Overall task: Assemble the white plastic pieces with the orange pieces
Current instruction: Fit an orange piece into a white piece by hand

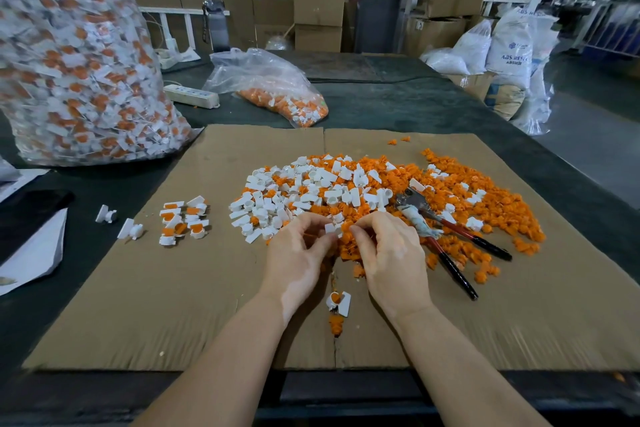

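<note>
Nearest, one assembled white-and-orange plastic piece (pixel 338 303) lies on the flat brown cardboard sheet (pixel 138 288) between the wrists. Above it the left hand (pixel 299 253) and right hand (pixel 388 253) together pinch a small white plastic piece (pixel 331 228) at the edge of the mixed white-and-orange heap (pixel 363 191). Far right, white woven sacks (pixel 509 48) read "ABS RESIN".

One head-worn wide-angle view looks forward and down, close over the cardboard (pixel 138 288) on the surface (pixel 398 100); both forearms enter from the bottom edge, and the warehouse lies beyond.
</note>
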